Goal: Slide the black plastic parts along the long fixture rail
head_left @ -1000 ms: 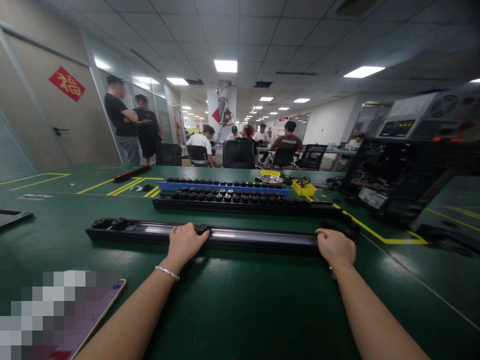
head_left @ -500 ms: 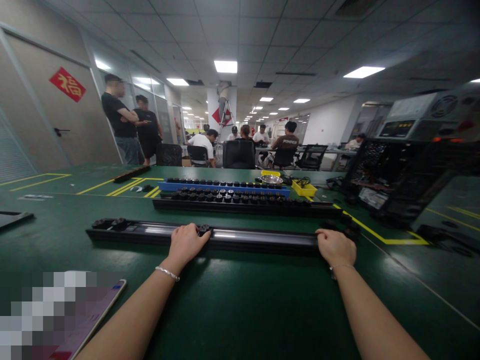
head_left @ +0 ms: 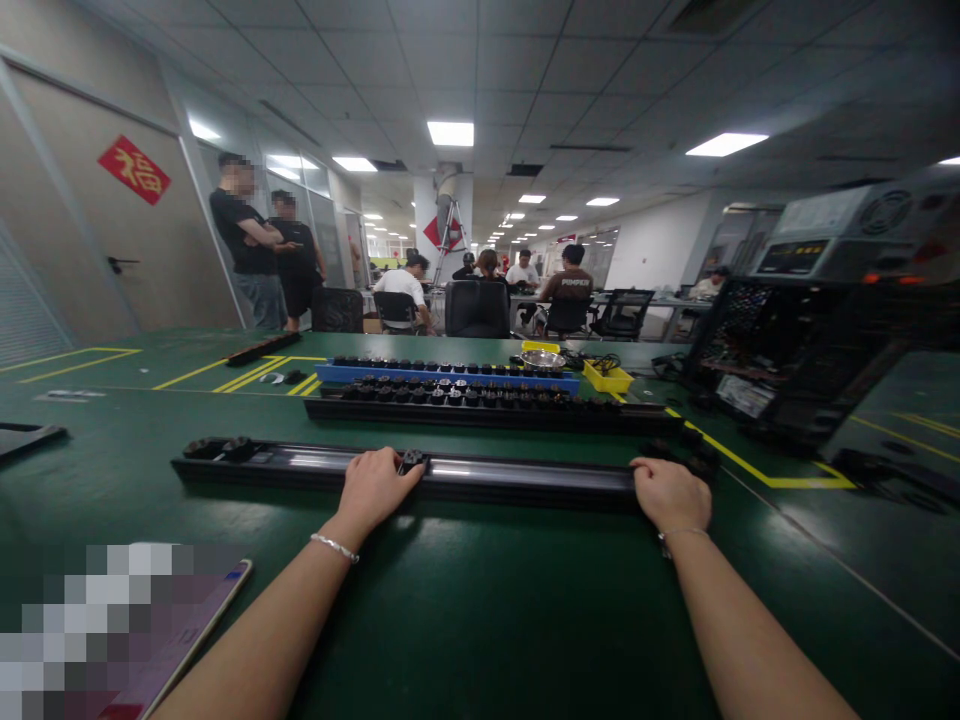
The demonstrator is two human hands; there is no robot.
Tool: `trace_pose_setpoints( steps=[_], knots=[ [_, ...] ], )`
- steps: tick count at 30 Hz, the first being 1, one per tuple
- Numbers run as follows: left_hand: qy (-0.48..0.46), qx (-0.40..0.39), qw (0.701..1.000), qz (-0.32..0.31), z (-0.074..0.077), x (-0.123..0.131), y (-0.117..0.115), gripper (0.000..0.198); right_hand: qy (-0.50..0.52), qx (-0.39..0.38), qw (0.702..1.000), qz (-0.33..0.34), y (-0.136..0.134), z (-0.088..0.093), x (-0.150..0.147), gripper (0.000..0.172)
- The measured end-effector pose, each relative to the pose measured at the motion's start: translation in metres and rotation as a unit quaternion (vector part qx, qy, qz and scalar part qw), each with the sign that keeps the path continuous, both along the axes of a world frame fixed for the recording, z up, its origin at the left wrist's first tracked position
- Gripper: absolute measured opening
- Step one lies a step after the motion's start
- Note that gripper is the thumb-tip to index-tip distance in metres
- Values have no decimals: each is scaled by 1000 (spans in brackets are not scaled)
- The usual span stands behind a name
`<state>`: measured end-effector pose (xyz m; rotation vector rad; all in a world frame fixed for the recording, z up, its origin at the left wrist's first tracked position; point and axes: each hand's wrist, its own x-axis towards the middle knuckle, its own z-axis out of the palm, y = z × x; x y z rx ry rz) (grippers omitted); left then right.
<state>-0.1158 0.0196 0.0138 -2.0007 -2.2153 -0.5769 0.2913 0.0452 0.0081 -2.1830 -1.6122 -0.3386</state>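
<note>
Green surface (head_left: 510, 620) fills the lower part of the head view, the only view. Across its middle, roughly parallel to the far edge, lies a long black rail (head_left: 525, 475) with a glossy channel. The left hand (head_left: 375, 485) bends over the rail, left of its middle, thumb and forefinger appearing to pinch a small black piece (head_left: 413, 459) seated in the channel. The right hand (head_left: 675, 492) curls closed around the rail's right end; its fingertips are hidden.

Over the last second, the left hand and the piece have shifted slightly rightward along the channel, while the rail and right hand have stayed put. The piece is now a little farther from the two dark pieces (head_left: 238, 447) at the rail's left end and nearer the right hand, which seems to steady the rail.

Toward the surface's far edge, a second black rail (head_left: 480, 415) and a blue rail (head_left: 450, 373) carry rows of dark pieces. Just beside them is a yellow bin (head_left: 609, 380). An opened computer case (head_left: 757, 350) stands toward the right edge; a partly blurred flat device (head_left: 187, 640) lies at the near left corner.
</note>
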Motion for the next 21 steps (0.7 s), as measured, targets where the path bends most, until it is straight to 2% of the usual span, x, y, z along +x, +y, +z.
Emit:
trace_pose_setpoints(
  steps=[21],
  knots=[
    [-31, 3, 998, -53, 2, 4, -3, 32, 9, -12, 1000, 7, -1, 2, 1, 40]
  ],
)
